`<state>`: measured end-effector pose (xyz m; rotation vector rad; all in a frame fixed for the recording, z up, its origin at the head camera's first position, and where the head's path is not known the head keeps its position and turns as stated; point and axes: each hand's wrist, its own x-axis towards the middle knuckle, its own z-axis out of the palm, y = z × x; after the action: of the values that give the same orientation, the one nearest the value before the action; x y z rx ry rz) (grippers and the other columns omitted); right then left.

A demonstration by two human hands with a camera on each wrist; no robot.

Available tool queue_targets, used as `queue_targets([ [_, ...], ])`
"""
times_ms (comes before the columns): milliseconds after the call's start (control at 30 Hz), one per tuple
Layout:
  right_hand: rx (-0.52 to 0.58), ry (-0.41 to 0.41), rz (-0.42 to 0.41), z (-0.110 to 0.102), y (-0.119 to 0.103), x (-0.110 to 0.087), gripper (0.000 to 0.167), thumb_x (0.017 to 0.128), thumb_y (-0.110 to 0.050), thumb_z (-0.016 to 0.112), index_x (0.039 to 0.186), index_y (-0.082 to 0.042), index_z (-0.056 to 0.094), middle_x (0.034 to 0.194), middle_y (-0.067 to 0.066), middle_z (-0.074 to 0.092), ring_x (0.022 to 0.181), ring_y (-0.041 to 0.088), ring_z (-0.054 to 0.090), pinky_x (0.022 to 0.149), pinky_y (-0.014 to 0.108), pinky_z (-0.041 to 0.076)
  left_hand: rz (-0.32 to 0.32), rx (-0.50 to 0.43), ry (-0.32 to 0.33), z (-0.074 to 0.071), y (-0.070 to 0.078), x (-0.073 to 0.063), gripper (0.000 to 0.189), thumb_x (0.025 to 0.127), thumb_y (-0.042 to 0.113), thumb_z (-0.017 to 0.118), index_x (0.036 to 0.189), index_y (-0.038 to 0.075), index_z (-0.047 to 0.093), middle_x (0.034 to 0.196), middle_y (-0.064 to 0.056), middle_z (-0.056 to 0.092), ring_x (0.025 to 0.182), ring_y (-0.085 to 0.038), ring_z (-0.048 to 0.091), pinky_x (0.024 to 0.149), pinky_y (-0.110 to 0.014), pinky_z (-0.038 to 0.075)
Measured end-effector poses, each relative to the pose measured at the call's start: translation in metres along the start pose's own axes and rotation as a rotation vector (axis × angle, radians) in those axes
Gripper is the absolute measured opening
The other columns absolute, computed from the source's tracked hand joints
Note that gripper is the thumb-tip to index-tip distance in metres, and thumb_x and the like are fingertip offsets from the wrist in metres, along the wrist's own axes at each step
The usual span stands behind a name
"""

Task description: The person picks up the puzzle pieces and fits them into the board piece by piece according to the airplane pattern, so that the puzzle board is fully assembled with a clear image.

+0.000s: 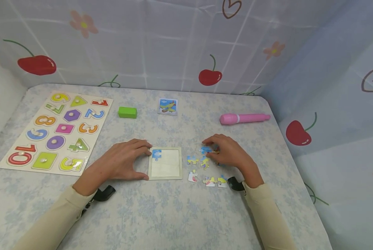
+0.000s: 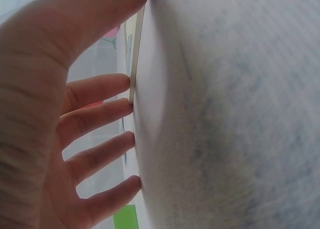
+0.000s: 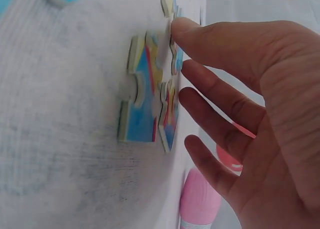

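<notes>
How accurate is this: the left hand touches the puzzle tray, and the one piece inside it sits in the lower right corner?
Wrong corner: the head view shows the piece in the upper left corner of the puzzle tray. The left hand does touch the tray.

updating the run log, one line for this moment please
left grip: touches tray edge; right grip: at loose piece; tray: one piece, far-left corner

Beneath the fingers [image 1: 139,143] spreads a pale counter [image 1: 161,215], faintly blue-patterned, its far corners rounded. Beyond the fingers rises a softly lit, creased, whitish-grey hanging [image 1: 174,45] printed with red cherries [image 1: 210,77] and peach flowers [image 1: 84,25]. Similar printed fabric [image 1: 336,114] stands right of the fingers, bluer and more shaded; a plain whitish surface [image 1: 0,104] lies off to their left.
</notes>
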<state>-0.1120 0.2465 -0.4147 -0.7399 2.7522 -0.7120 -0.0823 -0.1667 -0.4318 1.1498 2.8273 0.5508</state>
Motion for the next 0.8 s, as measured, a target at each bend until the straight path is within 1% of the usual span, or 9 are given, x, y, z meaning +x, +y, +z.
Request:
queue_targets([
  [300, -0.032, 0.031, -0.052, 0.002, 0.006, 0.001, 0.036, 0.092, -0.017, 0.088, 0.127, -0.014, 0.078, 0.117, -0.002, 0.075, 0.102, 0.017, 0.067, 0.088, 0.041, 0.054, 0.009, -0.002, 0.006, 0.001, -0.002, -0.001, 0.079, 0.072, 0.066, 0.094, 0.129, 0.015, 0.075, 0.149, -0.001, 0.062, 0.139, -0.026, 0.058, 0.096, -0.050, 0.058],
  [467, -0.061, 0.044, -0.066, 0.003, 0.003, 0.003, 0.033, 0.092, -0.019, 0.087, 0.124, -0.014, 0.080, 0.114, -0.001, 0.074, 0.094, 0.017, 0.064, 0.085, 0.040, 0.052, 0.014, 0.000, 0.009, 0.002, -0.002, -0.002, 0.079, 0.072, 0.067, 0.094, 0.129, 0.016, 0.075, 0.149, -0.001, 0.062, 0.139, -0.026, 0.058, 0.096, -0.050, 0.058],
  [533, -0.068, 0.045, -0.068, 0.002, 0.000, 0.004, 0.033, 0.092, -0.020, 0.087, 0.124, -0.013, 0.080, 0.115, 0.000, 0.074, 0.096, 0.019, 0.065, 0.087, 0.042, 0.052, 0.015, 0.000, 0.010, 0.002, -0.002, -0.002, 0.078, 0.072, 0.066, 0.094, 0.129, 0.016, 0.075, 0.148, -0.001, 0.062, 0.139, -0.026, 0.058, 0.096, -0.050, 0.058],
  [700, -0.085, 0.044, -0.079, 0.001, -0.009, 0.011, 0.030, 0.093, -0.022, 0.086, 0.121, -0.015, 0.081, 0.118, -0.001, 0.075, 0.110, 0.022, 0.067, 0.096, 0.046, 0.052, 0.012, -0.005, 0.013, 0.001, -0.001, -0.002, 0.078, 0.072, 0.066, 0.094, 0.128, 0.015, 0.075, 0.148, -0.001, 0.062, 0.139, -0.027, 0.058, 0.096, -0.051, 0.058],
  [800, -0.081, 0.046, -0.106, 0.001, -0.014, 0.016, 0.028, 0.093, -0.023, 0.086, 0.119, -0.016, 0.081, 0.117, -0.002, 0.075, 0.111, 0.021, 0.067, 0.096, 0.045, 0.053, 0.009, -0.004, 0.010, 0.001, -0.001, -0.001, 0.078, 0.072, 0.066, 0.094, 0.129, 0.016, 0.075, 0.149, -0.001, 0.062, 0.139, -0.026, 0.058, 0.096, -0.051, 0.058],
])
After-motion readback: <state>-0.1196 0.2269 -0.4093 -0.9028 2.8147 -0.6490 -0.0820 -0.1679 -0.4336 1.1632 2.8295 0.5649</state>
